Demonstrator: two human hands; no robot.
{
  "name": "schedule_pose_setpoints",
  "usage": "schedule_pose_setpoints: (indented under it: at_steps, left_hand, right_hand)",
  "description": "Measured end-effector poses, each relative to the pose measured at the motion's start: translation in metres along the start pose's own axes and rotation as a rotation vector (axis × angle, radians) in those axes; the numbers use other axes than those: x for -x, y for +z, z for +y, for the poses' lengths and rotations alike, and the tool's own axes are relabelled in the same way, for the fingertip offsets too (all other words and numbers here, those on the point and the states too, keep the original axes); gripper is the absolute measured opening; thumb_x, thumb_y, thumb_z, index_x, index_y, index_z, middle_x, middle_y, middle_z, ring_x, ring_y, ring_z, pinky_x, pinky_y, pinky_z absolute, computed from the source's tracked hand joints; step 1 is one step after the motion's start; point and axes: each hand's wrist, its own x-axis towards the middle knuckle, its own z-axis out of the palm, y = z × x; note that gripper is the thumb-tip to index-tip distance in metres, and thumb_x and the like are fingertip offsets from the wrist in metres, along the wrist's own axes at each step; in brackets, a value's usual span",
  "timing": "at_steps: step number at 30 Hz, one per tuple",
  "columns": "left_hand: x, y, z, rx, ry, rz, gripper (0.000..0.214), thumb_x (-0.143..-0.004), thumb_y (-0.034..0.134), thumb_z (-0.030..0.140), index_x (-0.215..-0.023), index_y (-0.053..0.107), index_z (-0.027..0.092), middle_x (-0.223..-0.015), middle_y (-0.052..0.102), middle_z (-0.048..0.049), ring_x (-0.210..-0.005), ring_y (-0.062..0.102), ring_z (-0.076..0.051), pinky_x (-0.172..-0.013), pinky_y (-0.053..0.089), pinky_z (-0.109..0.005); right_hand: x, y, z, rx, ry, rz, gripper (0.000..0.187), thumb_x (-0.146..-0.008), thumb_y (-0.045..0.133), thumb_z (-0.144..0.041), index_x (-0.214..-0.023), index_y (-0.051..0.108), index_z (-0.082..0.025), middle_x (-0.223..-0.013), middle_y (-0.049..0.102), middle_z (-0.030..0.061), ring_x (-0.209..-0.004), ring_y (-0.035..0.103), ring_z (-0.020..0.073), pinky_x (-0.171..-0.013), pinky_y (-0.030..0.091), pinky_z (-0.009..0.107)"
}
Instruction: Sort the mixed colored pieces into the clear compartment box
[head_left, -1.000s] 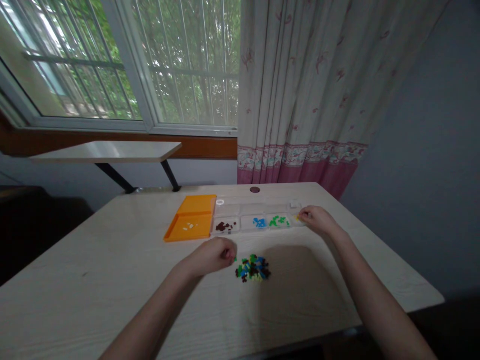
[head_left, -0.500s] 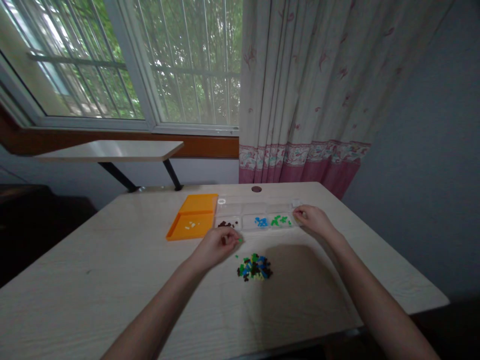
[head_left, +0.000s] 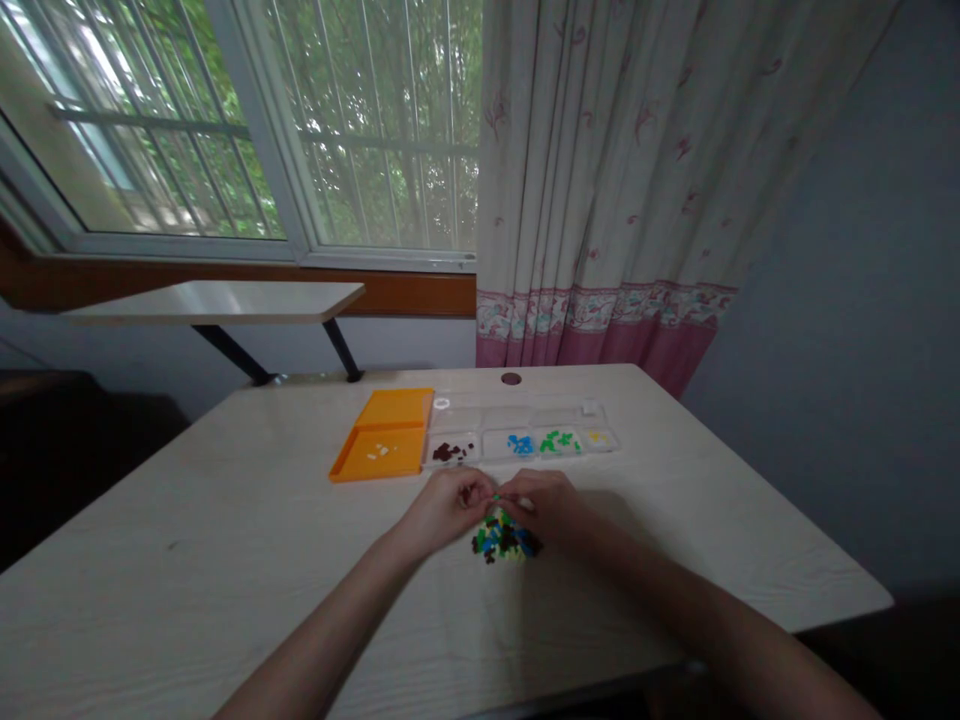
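Note:
A small heap of mixed beads (head_left: 506, 541), green, blue, brown and yellow, lies on the pale wooden table (head_left: 225, 560). My left hand (head_left: 446, 505) and my right hand (head_left: 544, 508) meet just above the heap's far edge, both with fingers curled in a pinch. A tiny green bit shows between the fingertips; I cannot tell which hand holds it. Behind them a clear compartment box (head_left: 525, 442) holds sorted brown, blue, green and yellow beads.
An orange lid or tray (head_left: 384, 435) with a few white bits lies left of the clear box. A round hole (head_left: 511, 379) sits at the table's far edge. A window, a curtain and a wall shelf are behind the table.
My right hand has left the yellow compartment at the box's right end and come back to the heap. My left hand stayed by the heap, shifting slightly right to meet it.

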Motion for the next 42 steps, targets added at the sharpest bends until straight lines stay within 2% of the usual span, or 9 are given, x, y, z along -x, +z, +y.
schedule_pose_setpoints:
  at_steps: [5,8,12,17,22,26,34,38,42]
  left_hand:
    - [-0.001,-0.005,0.000,0.013,-0.013,-0.041,0.014,-0.076,0.053,0.025,-0.077,0.061,0.014,-0.064,0.056,0.0002,-0.059,0.049,-0.009,-0.052,0.037,-0.017]
    - [-0.002,-0.016,-0.005,-0.067,-0.022,-0.090,0.016,-0.077,0.052,0.025,-0.086,0.061,0.014,-0.070,0.058,-0.0011,-0.061,0.050,-0.010,-0.054,0.037,-0.018]
    - [-0.002,-0.030,-0.014,-0.242,0.033,-0.231,0.015,-0.077,0.049,0.019,-0.072,0.063,0.014,-0.069,0.060,-0.0032,-0.065,0.052,-0.013,-0.060,0.038,-0.021]
    - [-0.001,-0.031,-0.016,-0.273,0.131,-0.319,0.016,-0.074,0.049,0.013,-0.075,0.065,0.015,-0.072,0.062,-0.0040,-0.069,0.054,-0.014,-0.066,0.039,-0.021]
    - [0.000,-0.027,-0.013,-0.266,0.144,-0.329,0.019,-0.072,0.047,0.010,-0.074,0.065,0.016,-0.076,0.063,-0.0046,-0.073,0.056,-0.014,-0.067,0.040,-0.021]
    - [0.001,-0.026,-0.017,-0.291,0.143,-0.327,0.019,-0.072,0.047,0.010,-0.074,0.064,0.016,-0.076,0.063,-0.0041,-0.071,0.056,-0.014,-0.065,0.040,-0.020]
    - [0.002,-0.027,-0.011,-0.402,0.069,-0.224,0.017,-0.082,0.041,0.022,-0.079,0.057,0.017,-0.077,0.058,-0.0042,-0.069,0.053,-0.015,-0.062,0.038,-0.023]
    - [0.002,-0.027,-0.009,-0.406,0.068,-0.190,0.022,-0.087,0.036,0.027,-0.082,0.055,0.017,-0.080,0.056,-0.0047,-0.071,0.053,-0.015,-0.065,0.040,-0.024]
    - [0.002,-0.027,-0.007,-0.411,0.069,-0.154,0.023,-0.088,0.034,0.028,-0.086,0.054,0.017,-0.085,0.056,-0.0050,-0.075,0.054,-0.015,-0.065,0.040,-0.024]
  right_hand:
    - [-0.001,-0.001,0.006,0.031,-0.026,0.030,0.012,-0.080,0.055,-0.026,-0.082,0.066,-0.022,-0.073,0.067,0.0007,-0.064,0.061,0.0109,-0.062,0.043,0.019]
    - [-0.002,-0.003,0.015,0.009,-0.055,0.149,0.015,-0.083,0.051,-0.027,-0.082,0.065,-0.021,-0.072,0.067,0.0019,-0.064,0.061,0.0109,-0.063,0.044,0.019]
    - [-0.002,-0.007,0.031,-0.019,-0.042,0.315,0.016,-0.084,0.050,-0.027,-0.082,0.066,-0.021,-0.074,0.068,0.0034,-0.067,0.061,0.0115,-0.064,0.046,0.021]
    - [-0.001,-0.009,0.037,0.005,-0.009,0.354,0.017,-0.083,0.052,-0.028,-0.081,0.067,-0.021,-0.070,0.068,0.0030,-0.062,0.060,0.0114,-0.061,0.047,0.021]
    - [-0.002,-0.010,0.036,0.010,-0.019,0.315,0.019,-0.085,0.050,-0.029,-0.083,0.067,-0.022,-0.074,0.069,0.0027,-0.066,0.062,0.0114,-0.064,0.048,0.021]
    - [-0.001,-0.022,0.051,0.089,-0.002,0.224,0.022,-0.086,0.047,-0.030,-0.086,0.067,-0.020,-0.078,0.068,0.0036,-0.071,0.062,0.0120,-0.068,0.047,0.021]
    - [0.007,-0.047,0.096,0.333,0.272,0.043,0.025,-0.088,0.044,-0.030,-0.098,0.065,-0.024,-0.088,0.066,0.0026,-0.081,0.060,0.0149,-0.072,0.045,0.025]
    - [0.008,-0.047,0.103,0.363,0.329,-0.013,0.026,-0.088,0.043,-0.029,-0.099,0.065,-0.025,-0.091,0.065,0.0031,-0.083,0.059,0.0151,-0.071,0.045,0.024]
    - [0.007,-0.045,0.099,0.326,0.331,0.008,0.026,-0.088,0.042,-0.027,-0.099,0.065,-0.024,-0.092,0.065,0.0034,-0.085,0.060,0.0153,-0.073,0.045,0.024]
